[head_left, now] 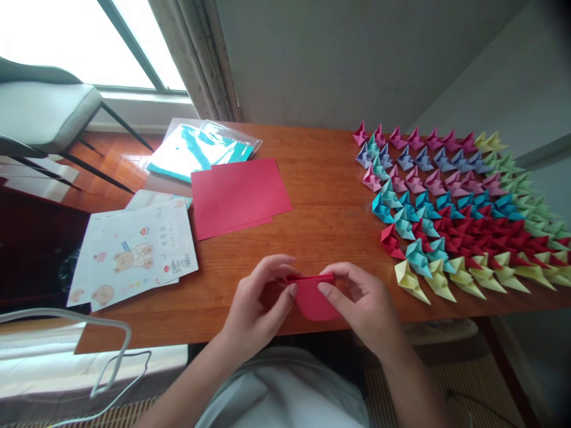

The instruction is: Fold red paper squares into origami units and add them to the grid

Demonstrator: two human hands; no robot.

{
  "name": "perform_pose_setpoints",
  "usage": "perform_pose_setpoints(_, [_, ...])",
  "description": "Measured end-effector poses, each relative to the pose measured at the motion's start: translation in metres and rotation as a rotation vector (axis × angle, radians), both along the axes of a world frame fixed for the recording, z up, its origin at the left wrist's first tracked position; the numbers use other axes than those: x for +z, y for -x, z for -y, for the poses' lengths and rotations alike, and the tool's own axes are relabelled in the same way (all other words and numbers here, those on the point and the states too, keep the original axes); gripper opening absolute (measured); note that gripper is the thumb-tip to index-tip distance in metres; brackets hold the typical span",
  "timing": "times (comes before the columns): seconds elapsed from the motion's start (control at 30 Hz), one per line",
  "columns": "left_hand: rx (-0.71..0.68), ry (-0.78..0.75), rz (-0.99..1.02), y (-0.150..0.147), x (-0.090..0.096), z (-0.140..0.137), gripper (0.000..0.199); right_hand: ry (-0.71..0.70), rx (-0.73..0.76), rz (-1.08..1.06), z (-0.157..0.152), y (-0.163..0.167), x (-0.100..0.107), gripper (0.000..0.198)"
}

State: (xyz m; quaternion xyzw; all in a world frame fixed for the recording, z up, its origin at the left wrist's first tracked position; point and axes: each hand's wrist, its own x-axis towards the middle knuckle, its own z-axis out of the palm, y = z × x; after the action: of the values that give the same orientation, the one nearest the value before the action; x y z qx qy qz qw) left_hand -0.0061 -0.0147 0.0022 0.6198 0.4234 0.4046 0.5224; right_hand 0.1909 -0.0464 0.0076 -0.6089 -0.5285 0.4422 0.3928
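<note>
A piece of red paper [316, 300], folded over along its upper edge, is held near the table's front edge. My left hand [261, 300] pinches its left upper corner between thumb and fingers. On the other side my right hand [361, 297] grips the right end of the fold, its thumb lying on the paper's face. Beyond my hands, a small stack of flat red sheets [243, 196] rests on the table, the sheets slightly out of line with each other.
Rows of folded paper boats [459, 232] in several colours cover the table's right side. White printed bear sheets [138, 255] lie at the left. Behind them is a plastic-wrapped turquoise pack [205, 148]. A chair [49, 113] stands by the window, and a white cable [129, 333] hangs front left.
</note>
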Motion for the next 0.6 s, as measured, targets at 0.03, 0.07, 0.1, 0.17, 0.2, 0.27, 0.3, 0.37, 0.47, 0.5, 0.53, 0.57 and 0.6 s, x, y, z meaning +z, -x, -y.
perform_pose_setpoints(0.03, [0.023,0.067,0.038,-0.002,0.0,0.0,0.024,0.0,-0.009,-0.004,0.0,0.002,0.002,0.011])
perform_pose_setpoints(0.07, [0.033,0.12,0.07,-0.004,0.0,0.0,0.021,-0.001,-0.019,-0.01,0.001,0.005,0.004,0.01])
perform_pose_setpoints(0.1, [0.039,0.158,0.09,-0.006,0.0,-0.001,0.016,-0.001,-0.03,-0.018,0.001,0.007,0.006,0.01])
perform_pose_setpoints(0.17, [0.054,0.198,0.107,-0.009,0.0,-0.002,0.011,-0.002,-0.049,-0.028,0.001,0.01,0.009,0.009])
perform_pose_setpoints(0.2, [0.059,0.209,0.108,-0.01,0.0,-0.003,0.012,-0.002,-0.056,-0.028,0.001,0.01,0.01,0.01])
perform_pose_setpoints(0.27, [0.069,0.217,0.094,-0.012,0.0,-0.004,0.012,-0.004,-0.066,-0.019,0.001,0.01,0.01,0.011])
perform_pose_setpoints(0.3, [0.07,0.212,0.085,-0.012,-0.001,-0.004,0.012,-0.009,-0.069,-0.012,0.001,0.01,0.01,0.011])
perform_pose_setpoints(0.37, [0.064,0.197,0.068,-0.012,-0.002,-0.004,0.012,-0.022,-0.077,0.001,0.001,0.009,0.01,0.012])
perform_pose_setpoints(0.47, [0.058,0.176,0.046,-0.011,-0.004,-0.004,0.013,-0.049,-0.085,0.022,0.001,0.008,0.01,0.012])
perform_pose_setpoints(0.5, [0.054,0.168,0.038,-0.011,-0.005,-0.003,0.014,-0.055,-0.087,0.028,0.001,0.008,0.01,0.012])
perform_pose_setpoints(0.53, [0.051,0.163,0.033,-0.01,-0.005,-0.003,0.014,-0.06,-0.087,0.033,0.001,0.008,0.01,0.012])
perform_pose_setpoints(0.57, [0.047,0.159,0.03,-0.01,-0.005,-0.003,0.014,-0.062,-0.087,0.037,0.0,0.008,0.01,0.012])
perform_pose_setpoints(0.6, [0.044,0.155,0.029,-0.01,-0.006,-0.003,0.015,-0.063,-0.086,0.041,0.0,0.008,0.011,0.012])
